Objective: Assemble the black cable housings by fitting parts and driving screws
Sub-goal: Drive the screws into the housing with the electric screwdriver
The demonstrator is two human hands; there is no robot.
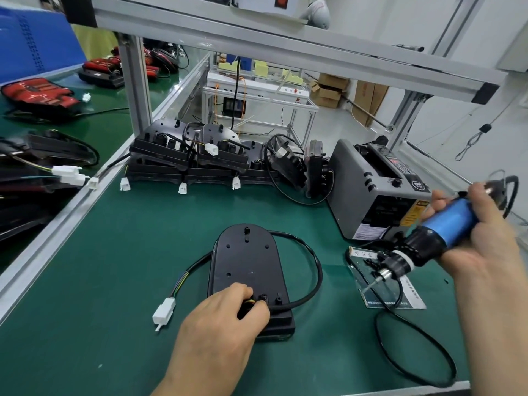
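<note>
A black cable housing (248, 264) lies flat on the green mat, back side up, with several screw holes showing. Its black cable (315, 270) loops round the right side and ends in a white connector (163, 311) at the left. My left hand (225, 321) rests on the housing's near end, fingers curled over the cable entry where coloured wires show. My right hand (483, 235) grips a blue electric screwdriver (428, 238) at the right. The screwdriver is tilted, with its bit pointing down-left over a clear tray of black screws (374, 270).
Several finished black housings (200, 158) with white connectors are stacked at the back of the mat. A grey tape dispenser (374, 190) stands at the right rear. The screwdriver's black cord (414, 352) loops over the mat's near right. Red lamp units (40, 95) lie on the bench at left.
</note>
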